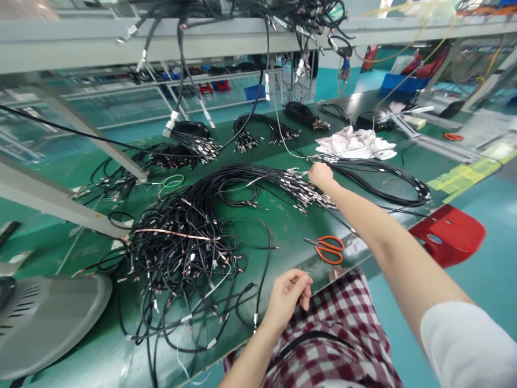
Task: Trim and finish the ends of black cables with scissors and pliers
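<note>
My right hand [321, 173] reaches across the bench and is closed at the metal-tipped ends of a long bundle of black cables [246, 171]. What its fingers hold is hidden. Near the bench's front edge, above my lap, my left hand [290, 293] is curled with the thumb against the fingers; anything in its pinch is too small to name. Orange-handled scissors [329, 249] lie between the two hands. To the left spreads a tangled heap of black cables [181, 242]. A coiled loop of black cable [404, 180] rests right of my right hand.
A white cloth [355, 143] lies behind my right hand. Bundled cables [194, 145] sit farther back, beneath a shelf [226, 40] with hanging cables. A red stool [452, 234] stands at the right edge. A grey plastic piece [52, 323] occupies the left front.
</note>
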Tool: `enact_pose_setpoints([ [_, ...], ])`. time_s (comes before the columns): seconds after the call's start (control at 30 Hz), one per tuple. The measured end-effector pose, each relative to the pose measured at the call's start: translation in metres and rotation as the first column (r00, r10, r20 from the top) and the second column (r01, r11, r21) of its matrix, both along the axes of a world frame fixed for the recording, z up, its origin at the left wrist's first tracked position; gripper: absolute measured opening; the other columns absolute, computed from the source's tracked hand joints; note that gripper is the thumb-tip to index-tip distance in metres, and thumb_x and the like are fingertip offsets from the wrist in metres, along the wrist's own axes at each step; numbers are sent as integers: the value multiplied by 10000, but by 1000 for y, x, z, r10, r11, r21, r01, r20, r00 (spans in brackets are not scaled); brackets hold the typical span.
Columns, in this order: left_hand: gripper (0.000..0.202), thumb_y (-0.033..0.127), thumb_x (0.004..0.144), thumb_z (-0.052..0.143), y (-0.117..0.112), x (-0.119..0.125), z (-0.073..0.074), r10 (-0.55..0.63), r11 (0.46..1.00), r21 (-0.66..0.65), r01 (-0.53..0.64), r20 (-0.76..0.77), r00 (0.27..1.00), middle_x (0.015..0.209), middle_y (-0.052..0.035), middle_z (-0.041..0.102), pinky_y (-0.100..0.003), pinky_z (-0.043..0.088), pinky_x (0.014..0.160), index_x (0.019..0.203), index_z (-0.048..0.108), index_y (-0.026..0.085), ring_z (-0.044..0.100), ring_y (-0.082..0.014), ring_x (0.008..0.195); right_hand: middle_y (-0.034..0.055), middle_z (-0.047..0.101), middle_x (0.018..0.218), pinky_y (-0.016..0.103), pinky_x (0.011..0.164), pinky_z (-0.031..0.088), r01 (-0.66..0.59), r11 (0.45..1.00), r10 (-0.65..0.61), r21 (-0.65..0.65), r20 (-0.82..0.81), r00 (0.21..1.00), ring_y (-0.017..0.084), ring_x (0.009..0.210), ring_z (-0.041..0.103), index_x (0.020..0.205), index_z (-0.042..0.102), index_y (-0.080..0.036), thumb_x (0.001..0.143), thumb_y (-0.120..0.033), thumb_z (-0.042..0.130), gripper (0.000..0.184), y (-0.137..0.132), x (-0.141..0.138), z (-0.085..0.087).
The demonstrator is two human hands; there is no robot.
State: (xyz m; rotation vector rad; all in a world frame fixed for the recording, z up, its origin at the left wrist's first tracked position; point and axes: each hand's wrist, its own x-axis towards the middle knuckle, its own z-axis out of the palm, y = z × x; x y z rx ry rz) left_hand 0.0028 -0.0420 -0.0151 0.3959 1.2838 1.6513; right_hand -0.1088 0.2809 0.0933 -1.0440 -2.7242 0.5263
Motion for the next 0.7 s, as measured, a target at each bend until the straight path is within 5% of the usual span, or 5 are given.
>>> enact_pose_setpoints([
  [0.13,403,480,843,699,2,-1,-1,2,1000,1,-2,1,1000,636,-8,604,-177,384,481,898,617,89,535,-65,435,145,710,1136,328,951,469,-120,993,120,21,-15,993,222,1069,643,1135,696,-116,998,-321,526,300,-5,51,-20],
  [0.27,383,465,867,675,2,1,4,17,1000,-22,-17,18,1000,627,0,593,-167,359,465,941,628,92,526,-61,428,26,734,1035,233,837,490,-343,939,343,-12,10,939,153,917,669,1073,729,-211,979,-349,548,247,-44,136,-49],
  [0.4,386,442,856,697,2,7,21,41,997,-70,-41,7,999,617,16,546,-134,198,411,983,673,78,357,10,401,60,687,1152,320,930,482,-417,909,415,16,66,907,222,1041,635,1148,713,-215,946,-280,586,247,-83,209,-73],
  [0.53,350,398,864,698,1,17,38,59,997,-47,-59,4,998,634,8,543,-126,197,442,1019,689,84,337,19,448,149,645,1185,408,992,436,-402,914,395,52,102,913,295,1118,585,1247,665,-157,968,-186,473,340,-99,229,-84],
  [0.7,300,370,866,701,-5,26,44,78,995,-63,-78,-9,997,669,-18,591,-125,238,439,1021,680,113,398,-5,481,200,646,1071,432,830,467,-360,933,358,2,110,927,348,984,623,1162,684,-102,847,-150,546,347,-97,218,-80],
])
